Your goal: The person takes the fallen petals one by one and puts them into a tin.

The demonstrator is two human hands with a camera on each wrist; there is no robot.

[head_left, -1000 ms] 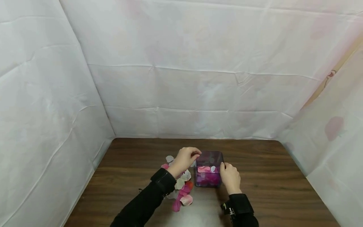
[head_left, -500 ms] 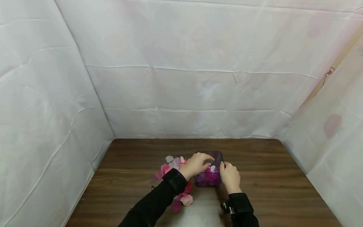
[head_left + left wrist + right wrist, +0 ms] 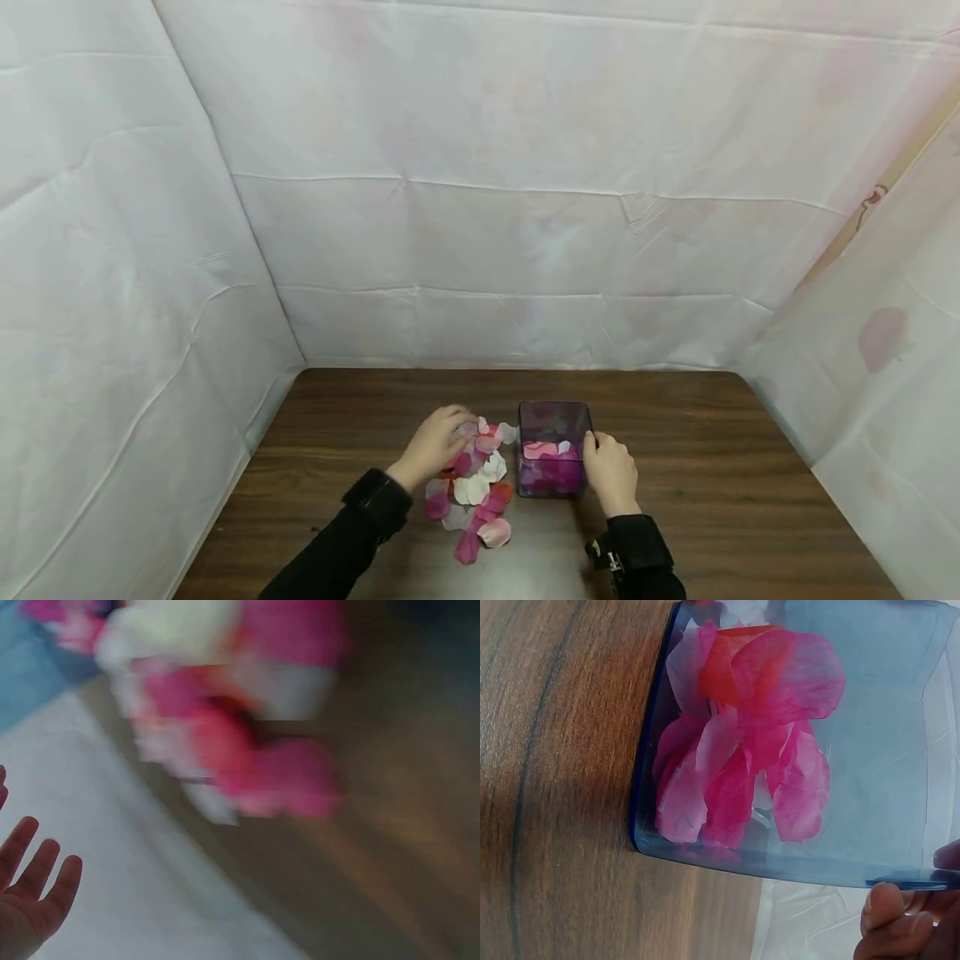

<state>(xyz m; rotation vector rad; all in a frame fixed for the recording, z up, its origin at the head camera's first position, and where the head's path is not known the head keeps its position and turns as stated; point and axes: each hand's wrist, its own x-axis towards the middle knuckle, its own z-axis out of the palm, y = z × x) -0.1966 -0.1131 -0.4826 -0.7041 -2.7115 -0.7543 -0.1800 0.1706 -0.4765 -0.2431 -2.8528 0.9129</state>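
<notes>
A see-through purple-tinted box, blue-looking in the right wrist view, stands on the table with pink, red and white petals inside. My right hand grips the box's right rim; in the right wrist view fingers pinch the wall's edge. To the box's left lies a loose spread of petals in pink, magenta, white and red. Over the upper left of that spread is my left hand, fingers extended and a little blurred. The left wrist view shows its fingers spread apart, holding nothing.
Brown wood-grain table lies under everything. White cloth hangs behind it and along both sides. A black band is worn on the left wrist, another band on the right.
My left hand reached right over the box, then swung back left above the loose petals. My right hand has kept its grip on the box rim.
</notes>
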